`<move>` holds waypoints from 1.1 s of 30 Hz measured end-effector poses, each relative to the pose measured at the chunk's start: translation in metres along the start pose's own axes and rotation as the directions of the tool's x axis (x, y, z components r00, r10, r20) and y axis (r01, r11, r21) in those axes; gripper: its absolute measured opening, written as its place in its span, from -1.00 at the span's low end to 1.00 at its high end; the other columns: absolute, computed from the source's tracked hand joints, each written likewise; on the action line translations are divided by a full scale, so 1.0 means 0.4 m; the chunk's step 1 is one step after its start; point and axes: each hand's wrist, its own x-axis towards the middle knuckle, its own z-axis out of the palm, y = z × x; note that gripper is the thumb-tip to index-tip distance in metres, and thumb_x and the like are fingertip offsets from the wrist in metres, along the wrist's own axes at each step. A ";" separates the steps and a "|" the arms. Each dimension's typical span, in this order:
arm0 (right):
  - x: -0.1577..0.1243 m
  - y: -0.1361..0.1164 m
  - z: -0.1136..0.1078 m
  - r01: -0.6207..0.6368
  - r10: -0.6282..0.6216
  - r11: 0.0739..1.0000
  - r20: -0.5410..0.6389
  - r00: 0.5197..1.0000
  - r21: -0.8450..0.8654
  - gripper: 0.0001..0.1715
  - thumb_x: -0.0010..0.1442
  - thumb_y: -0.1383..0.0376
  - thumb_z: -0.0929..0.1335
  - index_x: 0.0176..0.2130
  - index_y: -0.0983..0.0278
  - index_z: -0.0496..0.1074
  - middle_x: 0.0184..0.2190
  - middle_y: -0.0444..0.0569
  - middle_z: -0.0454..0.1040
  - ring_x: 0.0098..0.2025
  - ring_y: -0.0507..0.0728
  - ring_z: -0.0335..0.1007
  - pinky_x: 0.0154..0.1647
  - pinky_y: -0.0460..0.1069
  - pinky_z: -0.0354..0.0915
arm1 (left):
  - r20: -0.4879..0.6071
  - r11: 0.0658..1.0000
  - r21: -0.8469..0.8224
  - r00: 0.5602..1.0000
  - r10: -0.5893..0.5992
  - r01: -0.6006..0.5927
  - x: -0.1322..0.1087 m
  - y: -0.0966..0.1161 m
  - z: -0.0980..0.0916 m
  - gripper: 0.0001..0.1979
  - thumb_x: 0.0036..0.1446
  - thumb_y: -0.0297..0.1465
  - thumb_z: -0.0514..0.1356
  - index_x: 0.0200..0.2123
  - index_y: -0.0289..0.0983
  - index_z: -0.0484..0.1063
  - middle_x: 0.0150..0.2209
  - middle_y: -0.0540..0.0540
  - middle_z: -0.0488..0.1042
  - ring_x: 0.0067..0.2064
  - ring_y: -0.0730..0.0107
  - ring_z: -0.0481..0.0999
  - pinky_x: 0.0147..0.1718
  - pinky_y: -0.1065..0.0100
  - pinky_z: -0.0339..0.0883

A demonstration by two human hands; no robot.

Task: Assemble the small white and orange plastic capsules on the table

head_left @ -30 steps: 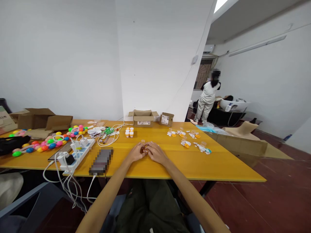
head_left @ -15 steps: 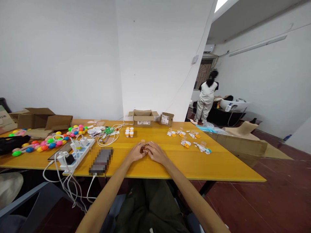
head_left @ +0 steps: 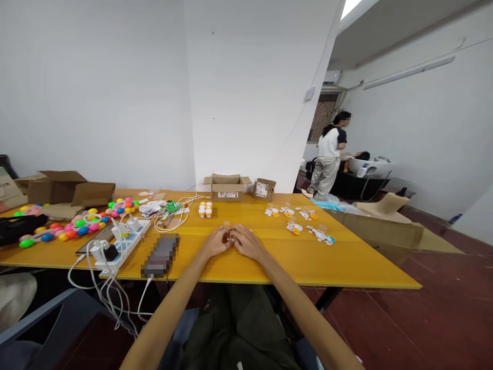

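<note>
Beyond hands [head_left: 216, 241] [head_left: 248, 242]: open carton [head_left: 227, 188], white label [head_left: 228, 195], print seemingly illegible.

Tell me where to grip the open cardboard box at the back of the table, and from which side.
Pinch the top edge of the open cardboard box's labelled front, coming from the near side and above. That side faces you and the top is open, so fingers could likely hook inside. Flaps splay left and right, the wall stands behind, and a smaller box sits to the right.

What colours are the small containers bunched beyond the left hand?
The containers are white and orange; the head view shows them best.
</note>
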 end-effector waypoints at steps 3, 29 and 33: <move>0.001 -0.001 -0.002 0.000 0.000 1.000 -0.005 1.000 0.002 -0.70 0.20 0.51 0.28 -0.17 0.18 0.45 -0.06 0.03 0.47 -0.04 0.19 0.35 0.00 0.11 0.32 | -0.009 1.000 -0.002 1.000 0.004 -0.004 0.001 0.004 -0.001 -0.79 0.09 -0.41 0.23 -0.16 -0.23 0.46 -0.24 -0.08 0.47 -0.13 0.23 0.48 -0.01 0.21 0.38; -0.001 0.026 0.016 -0.139 0.138 0.990 -0.072 0.988 -0.004 -0.68 0.14 0.52 0.26 -0.20 0.16 0.41 -0.19 -0.01 0.49 -0.12 0.19 0.38 -0.04 0.09 0.32 | -0.035 0.999 0.000 0.999 -0.038 0.038 0.001 0.003 -0.001 -0.93 0.10 -0.36 0.23 -0.32 -0.21 0.43 -0.30 -0.04 0.44 -0.20 0.26 0.47 -0.08 0.24 0.39; -0.002 0.034 0.024 -0.159 0.159 0.987 -0.083 0.984 -0.005 -0.68 0.12 0.53 0.26 -0.21 0.16 0.39 -0.20 -0.03 0.50 -0.14 0.18 0.39 -0.06 0.07 0.32 | -0.027 0.999 -0.014 0.999 -0.044 0.044 0.001 -0.003 0.001 -0.91 0.10 -0.35 0.24 -0.29 -0.20 0.44 -0.29 -0.04 0.44 -0.19 0.26 0.46 -0.07 0.23 0.39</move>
